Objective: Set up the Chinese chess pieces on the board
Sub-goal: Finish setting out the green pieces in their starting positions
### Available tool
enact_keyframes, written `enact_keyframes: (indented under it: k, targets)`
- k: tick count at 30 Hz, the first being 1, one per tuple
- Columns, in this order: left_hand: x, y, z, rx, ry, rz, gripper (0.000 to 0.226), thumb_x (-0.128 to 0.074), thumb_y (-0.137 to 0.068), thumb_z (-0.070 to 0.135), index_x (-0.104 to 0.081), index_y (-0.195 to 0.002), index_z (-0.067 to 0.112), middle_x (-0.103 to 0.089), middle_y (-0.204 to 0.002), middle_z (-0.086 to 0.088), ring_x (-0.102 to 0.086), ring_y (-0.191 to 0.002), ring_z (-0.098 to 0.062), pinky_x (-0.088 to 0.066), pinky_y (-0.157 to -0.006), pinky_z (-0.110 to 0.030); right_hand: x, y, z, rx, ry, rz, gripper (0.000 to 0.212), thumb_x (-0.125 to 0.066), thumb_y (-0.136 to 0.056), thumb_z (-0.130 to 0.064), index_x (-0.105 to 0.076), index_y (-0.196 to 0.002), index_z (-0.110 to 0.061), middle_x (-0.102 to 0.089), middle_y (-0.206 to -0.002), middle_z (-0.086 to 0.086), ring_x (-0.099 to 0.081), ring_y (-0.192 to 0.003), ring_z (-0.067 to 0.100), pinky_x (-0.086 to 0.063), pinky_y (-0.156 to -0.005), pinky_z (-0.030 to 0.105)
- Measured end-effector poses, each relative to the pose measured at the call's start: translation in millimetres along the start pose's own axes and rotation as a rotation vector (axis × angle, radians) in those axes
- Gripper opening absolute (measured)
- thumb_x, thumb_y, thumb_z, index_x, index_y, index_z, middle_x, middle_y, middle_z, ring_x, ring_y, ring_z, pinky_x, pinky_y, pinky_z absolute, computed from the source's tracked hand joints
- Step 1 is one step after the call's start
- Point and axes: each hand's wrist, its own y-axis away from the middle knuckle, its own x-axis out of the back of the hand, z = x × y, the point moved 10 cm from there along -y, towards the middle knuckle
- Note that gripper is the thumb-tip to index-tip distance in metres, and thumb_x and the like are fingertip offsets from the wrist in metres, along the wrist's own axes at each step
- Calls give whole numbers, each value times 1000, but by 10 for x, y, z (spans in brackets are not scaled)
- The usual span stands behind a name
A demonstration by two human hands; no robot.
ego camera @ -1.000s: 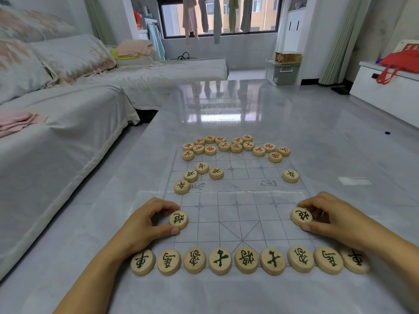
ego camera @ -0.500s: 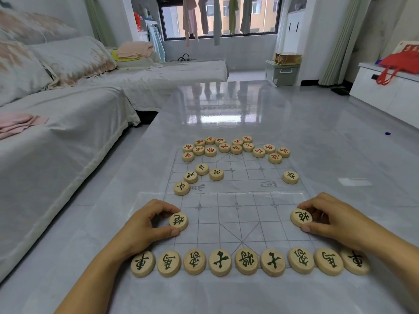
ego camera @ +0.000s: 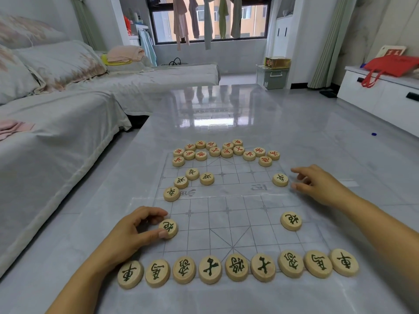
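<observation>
Daylight from the window (ego camera: 249, 17) at the far end fills the room brightly and evenly. It lays a pale glare on the glossy table (ego camera: 317, 132), which mirrors the hanging clothes (ego camera: 181, 19). Shadows are faint and soft, as under the left hand (ego camera: 133, 232) and the green-lettered piece (ego camera: 169, 227) it pinches. The centre is sharp, though the right hand (ego camera: 317, 184) is slightly smeared at the fingertips. Wide-angle bending curves the sofa (ego camera: 56, 132) and the white cabinet (ego camera: 381, 98) at the edges.

Somebody's living room at home: covered sofa (ego camera: 68, 114) on the left, laundry (ego camera: 204, 19) hanging by the far window (ego camera: 210, 17).
</observation>
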Motion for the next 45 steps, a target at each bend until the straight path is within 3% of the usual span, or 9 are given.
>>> enact_keyframes:
  k: [2, 6, 16, 20, 24, 28, 32, 36, 45]
  targets:
    - [8, 11, -4, 19, 50, 2, 41, -82, -57, 48, -65, -94, 43, -66, -102, 12, -60, -96, -5, -49, -83, -15, -45, -104, -57, 11, 2, -26, 53, -57, -87, -33, -41, -136, -20, -43, -107, 1, -50, -91, 16, -39, -82, 25]
    - [36, 24, -42, 63, 128, 13, 67, -79, -38, 62, -69, -97, 31, -69, -99, 2, -63, -94, -8, -51, -80, -24, -87, -189, -110, 26, 22, -46, 44, -57, -88, -33, -52, -129, -20, -44, -103, 1, -48, -89, 15, -35, -79, 24]
    - [74, 27, 52, 113, 204, 55, 54, -78, -49, 47, -68, -97, 24, -71, -101, 6, -65, -95, -5, -44, -80, -22, 47, 388, 252, -7, -5, -18, 36, -64, -84, -29, -59, -118, -20, -48, -86, -8, -47, -78, 6, -35, -67, 19]
    - [131, -66, 289, 72, 45, 125, 20, -67, -76, 23, -69, -95, 29, -71, -98, 8, -63, -93, -1, -44, -79, -18, 24, 450, 240, 5, -60, 19, 38, -65, -83, -29, -59, -120, -20, -48, -87, -12, -50, -83, 10, -36, -73, 22]
    - [-198, -378, 606, -52, -353, 27, 20, -56, -89, 20, -61, -107, 29, -61, -113, 10, -58, -96, -3, -45, -83, -17, 21, 461, 208, 27, -52, 19, 38, -64, -84, -30, -59, -120, -21, -47, -88, -12, -49, -81, 7, -36, -70, 20]
    - [-635, -848, 688, -148, -782, -29, 38, -45, -95, 17, -47, -132, 19, -40, -143, -2, -38, -128, -21, -32, -106, -31, -12, 488, 191, 43, -49, 14, 38, -61, -85, -33, -56, -122, -24, -47, -89, -12, -48, -81, 5, -36, -70, 19]
    - [-838, -1154, 658, -135, -1014, -27, 39, -39, -95, 13, -39, -134, 17, -34, -147, -1, -33, -127, -25, -32, -102, -35, -20, 487, 202, 44, -61, 6, 40, -61, -85, -33, -55, -123, -25, -47, -89, -12, -48, -81, 5, -38, -71, 20]
    - [-931, -1169, 702, -144, -980, -36, 32, -41, -93, 9, -49, -123, 15, -45, -138, -2, -41, -116, -24, -36, -95, -33, -27, 476, 192, 54, -57, -6, 40, -61, -85, -34, -54, -123, -25, -45, -89, -13, -47, -80, 4, -37, -69, 17]
    - [-1517, -862, 1018, -102, -554, -159, 38, -66, -82, 23, -52, -116, 16, -54, -114, -3, -53, -96, -18, -44, -81, -28, -36, 478, 195, 47, -85, -34, 39, -63, -84, -33, -55, -121, -26, -45, -90, -13, -48, -80, 3, -36, -66, 12]
